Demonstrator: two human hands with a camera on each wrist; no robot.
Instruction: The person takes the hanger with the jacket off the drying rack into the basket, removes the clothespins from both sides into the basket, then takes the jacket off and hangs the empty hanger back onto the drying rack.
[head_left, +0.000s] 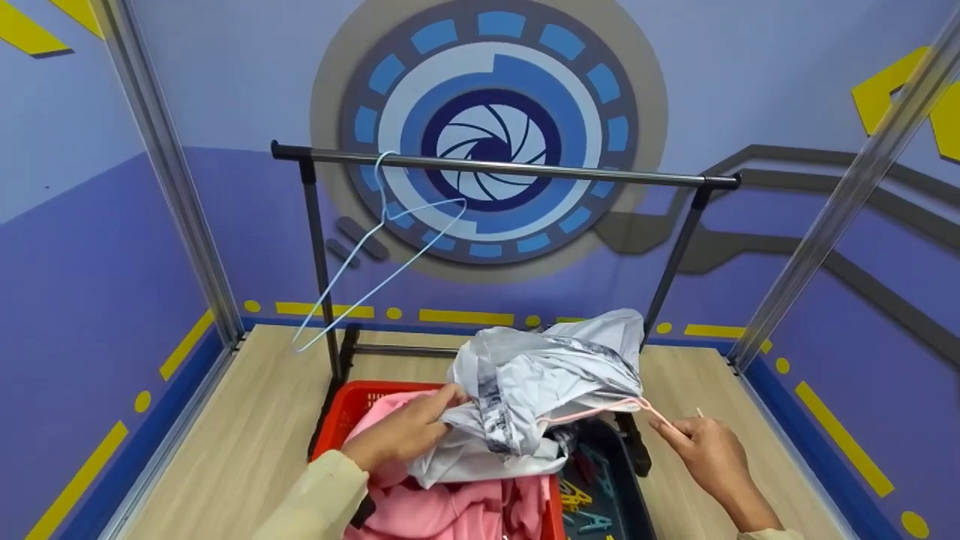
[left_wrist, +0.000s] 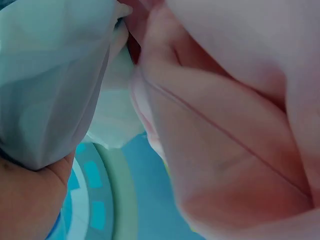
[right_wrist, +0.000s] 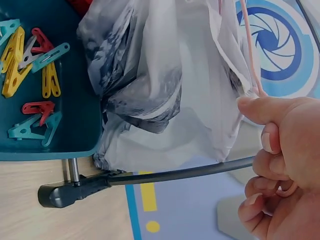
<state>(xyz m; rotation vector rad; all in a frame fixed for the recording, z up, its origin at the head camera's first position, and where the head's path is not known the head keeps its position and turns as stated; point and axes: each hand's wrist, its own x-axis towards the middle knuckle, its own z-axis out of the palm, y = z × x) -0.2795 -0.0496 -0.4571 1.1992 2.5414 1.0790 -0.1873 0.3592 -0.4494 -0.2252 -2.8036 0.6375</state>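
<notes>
A light grey-white garment with dark patterned patches [head_left: 525,375] is bunched above the baskets, its exact kind hard to tell from the folds. At its left side my left hand [head_left: 409,431] grips the fabric; in the left wrist view cloth covers much of this hand [left_wrist: 37,202]. A pink hanger [head_left: 600,409] runs partly inside the garment, its inner end hidden by cloth. My right hand [head_left: 709,454] holds the hanger at its hook end, with thumb and curled fingers around it in the right wrist view. Pink clothing [head_left: 457,514] lies beneath in the red basket [head_left: 324,435].
A dark bin [head_left: 634,499] beside the red basket contains several clothespins [right_wrist: 50,62]. Behind stands a rack with a metal rail [head_left: 570,172]; a light blue hanger [head_left: 382,225] hangs toward its left end. Walls enclose the wooden tabletop [head_left: 225,435].
</notes>
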